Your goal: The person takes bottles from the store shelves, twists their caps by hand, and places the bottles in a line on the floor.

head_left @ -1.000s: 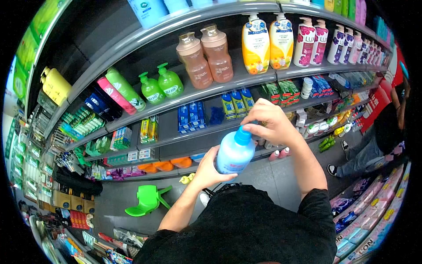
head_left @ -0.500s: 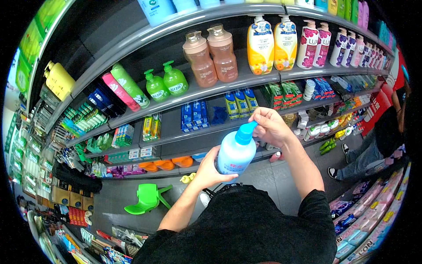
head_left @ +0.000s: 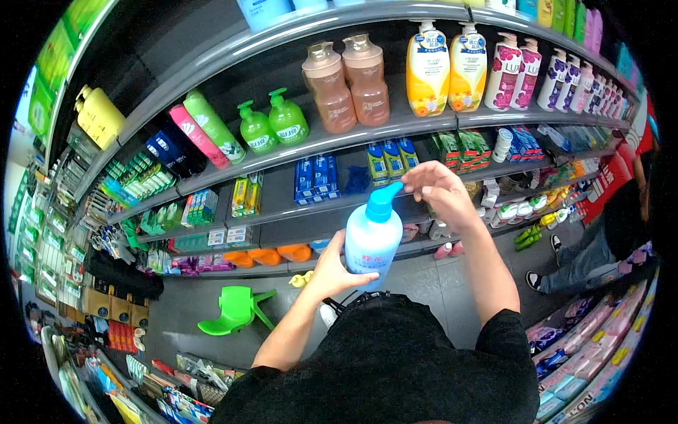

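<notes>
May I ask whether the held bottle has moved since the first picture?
Yes: the bottle appears slightly farther left, judged against the yellow-blue boxes on the shelf behind, and more upright.

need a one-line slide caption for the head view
Before stocked shelves, the left hand grips a blue pump bottle, with the right hand raised beside its nozzle.

The white-and-magenta pump bottles (head_left: 503, 74) are displaying "LUX"; the blue pump bottle (head_left: 374, 242) is bearing red Chinese characters, apparently "蜂花".
</notes>
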Available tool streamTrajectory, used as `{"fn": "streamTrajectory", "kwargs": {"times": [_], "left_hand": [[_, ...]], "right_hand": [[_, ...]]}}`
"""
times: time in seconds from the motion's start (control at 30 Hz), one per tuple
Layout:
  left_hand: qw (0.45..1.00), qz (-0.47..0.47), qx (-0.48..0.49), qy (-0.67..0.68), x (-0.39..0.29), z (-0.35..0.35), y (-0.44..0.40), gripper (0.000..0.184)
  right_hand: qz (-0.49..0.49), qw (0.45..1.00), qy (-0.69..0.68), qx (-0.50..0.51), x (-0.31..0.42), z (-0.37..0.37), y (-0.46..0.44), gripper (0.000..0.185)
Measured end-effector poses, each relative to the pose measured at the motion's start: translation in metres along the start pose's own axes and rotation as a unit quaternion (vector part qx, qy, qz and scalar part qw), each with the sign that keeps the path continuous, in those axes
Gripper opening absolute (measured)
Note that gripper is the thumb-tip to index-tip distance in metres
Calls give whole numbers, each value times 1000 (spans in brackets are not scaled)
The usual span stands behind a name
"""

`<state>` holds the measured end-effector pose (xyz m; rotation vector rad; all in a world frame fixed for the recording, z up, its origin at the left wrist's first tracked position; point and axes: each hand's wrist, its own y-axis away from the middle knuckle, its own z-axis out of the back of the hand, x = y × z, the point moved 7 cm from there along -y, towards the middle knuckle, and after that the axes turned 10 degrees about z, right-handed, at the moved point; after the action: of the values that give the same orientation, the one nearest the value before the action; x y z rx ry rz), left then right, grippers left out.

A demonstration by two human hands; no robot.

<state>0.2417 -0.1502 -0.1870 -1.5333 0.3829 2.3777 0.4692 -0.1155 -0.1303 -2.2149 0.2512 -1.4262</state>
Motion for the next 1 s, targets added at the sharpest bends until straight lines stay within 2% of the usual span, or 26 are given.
{"fn": "streamTrajectory", "kwargs": {"times": [0.03, 0.07, 0.17, 0.27, 0.3, 0.4, 0.43, 0.53, 0.57, 0.8, 1.0], "left_hand": [[1000, 0, -3, -15, 4, 1, -3, 93], [1000, 2, -5, -29, 9, 1, -4, 93], [996, -2, -14, -86, 8, 0, -7, 95], [993, -19, -16, -115, 8, -6, -5, 95], [991, -24, -15, -130, 7, -7, -4, 94], [986, -37, -5, -163, 3, -10, -2, 91], [985, -37, -3, -167, 2, -10, -1, 91], [982, -49, -12, -181, 10, -13, 0, 96], [982, -45, -12, -185, 13, -12, -1, 96], [981, -12, -11, -193, 23, -11, 0, 93], [986, 12, -6, -165, 58, -24, -3, 91]], "right_hand": [[4, 998, 50, 39, 11, -6, -1, 47], [36, 983, 158, 89, 27, -17, -2, 52], [118, 872, 424, 213, 54, -51, -5, 71], [82, 810, 490, 311, 48, -60, -7, 65], [114, 805, 486, 320, 46, -61, -7, 51], [62, 808, 467, 354, 37, -62, -4, 45], [71, 813, 457, 354, 35, -61, -4, 42], [41, 818, 450, 356, 26, -58, -3, 42], [61, 818, 448, 355, 25, -57, -2, 42], [-51, 810, 451, 371, -1, -57, 0, 44], [-21, 791, 444, 420, -41, -50, 6, 42]]}}
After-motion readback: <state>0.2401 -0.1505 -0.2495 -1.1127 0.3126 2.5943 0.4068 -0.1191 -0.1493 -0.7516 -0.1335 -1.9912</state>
